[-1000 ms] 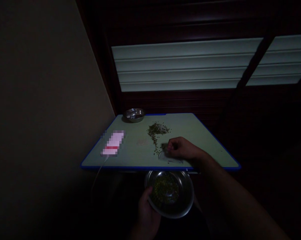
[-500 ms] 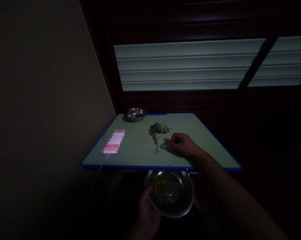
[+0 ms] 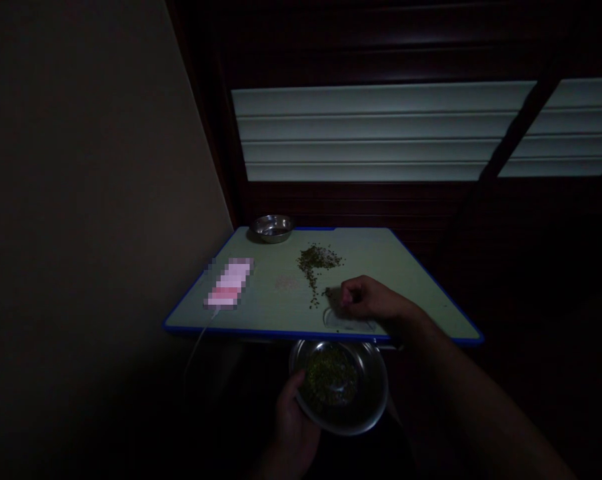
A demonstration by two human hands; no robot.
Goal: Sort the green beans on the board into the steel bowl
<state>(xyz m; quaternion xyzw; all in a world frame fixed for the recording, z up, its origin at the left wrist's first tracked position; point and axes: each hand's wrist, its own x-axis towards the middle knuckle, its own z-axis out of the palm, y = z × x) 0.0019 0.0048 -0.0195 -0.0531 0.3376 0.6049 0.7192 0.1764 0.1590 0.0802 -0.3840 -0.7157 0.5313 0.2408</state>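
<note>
My left hand (image 3: 295, 420) grips the near left rim of a steel bowl (image 3: 373, 407), thumb over the edge. The bowl is just below the table's front edge, with small green beans (image 3: 331, 377) inside. Above the table's near part my right hand (image 3: 365, 298) is closed, fingers curled. A clear plastic piece (image 3: 348, 321) shows under it, close to the front edge; its exact shape and how the fingers hold it are hard to make out in the dark. More small green beans (image 3: 317, 259) lie scattered mid-table, with a trail running toward me.
The pale green table (image 3: 261, 307) has a blue rim. A second steel bowl (image 3: 272, 230) stands at its back left corner. A phone with a blurred screen (image 3: 229, 283) lies at the left, its cable (image 3: 197, 347) hanging off the front. A wall and slatted doors (image 3: 365, 133) border the table.
My right hand has come slightly nearer the front edge, and the clear piece has moved toward me with it. A few beans now show where it was. My left hand and the bowl stay put.
</note>
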